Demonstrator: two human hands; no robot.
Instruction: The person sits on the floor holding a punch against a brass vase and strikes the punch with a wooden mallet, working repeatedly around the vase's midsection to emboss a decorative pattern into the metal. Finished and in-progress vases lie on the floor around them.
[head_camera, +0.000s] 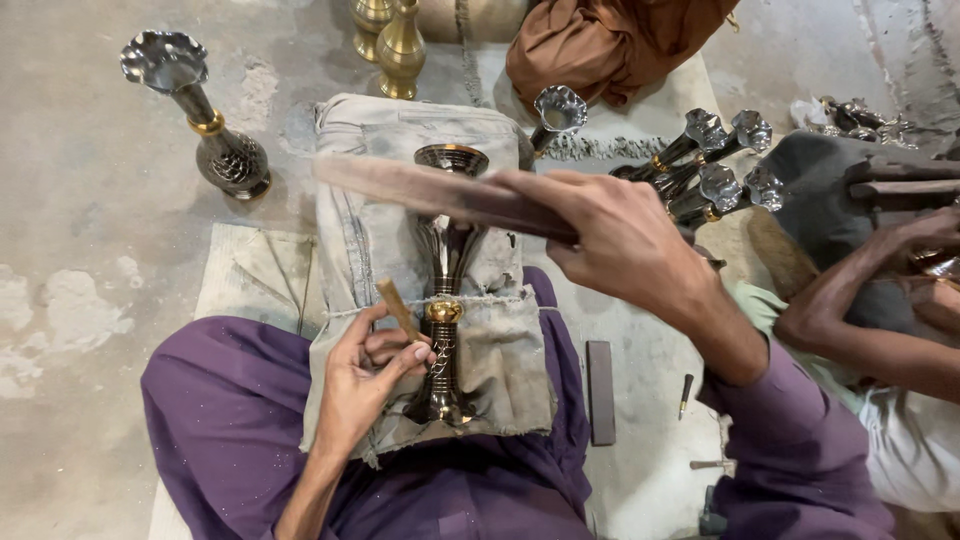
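A dark metal vase with a brass band (445, 300) lies on a grey cloth pad (505, 340) across my lap, its mouth pointing away from me. My left hand (365, 375) pinches a short wooden-handled chisel (398, 308) against the vase's lower neck, next to the brass band. My right hand (620, 235) grips a long flat wooden stick (430, 190), raised and blurred above the vase.
A finished vase (200, 110) stands at the far left, two brass vases (390, 40) at the top. Several vases (715, 165) lie piled at the right. A dark flat stone (600, 392) lies by my right knee. Another person's arm (860, 310) works at the right.
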